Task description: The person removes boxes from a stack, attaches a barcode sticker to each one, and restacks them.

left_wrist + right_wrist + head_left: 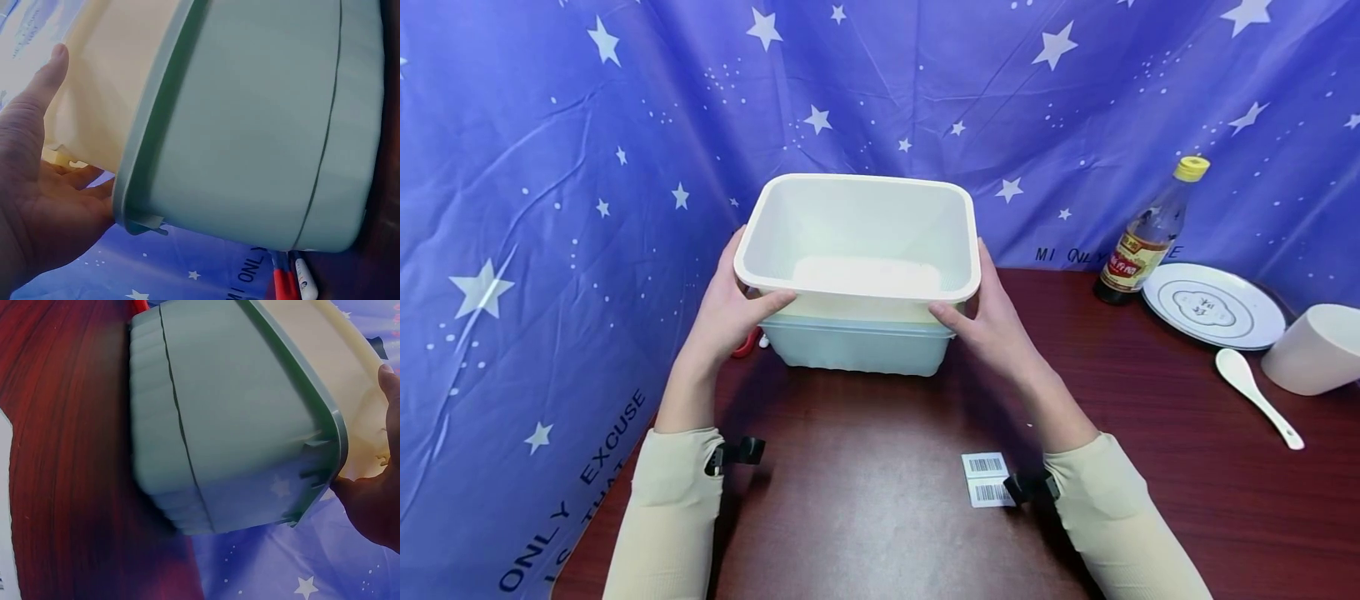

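On a dark red wood-grain table [850,483], one pale green rectangular plastic basin [861,348] is stood; partly nested inside, one cream-white rectangular plastic basin [880,218]. Its ends are gripped by the left hand [724,307] and right hand [997,325], thumbs pressed below the near rim, other fingers partly hidden.

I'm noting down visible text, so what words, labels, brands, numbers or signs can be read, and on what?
"ONLY EXCUSE": curtain, left side
"IS THAT": curtain, below that
"MI ONLY ... E": curtain, back
Bottle label: characters too small
Plate: characters too blurred
Card: barcodes, any digits too small
White pen: print blurred
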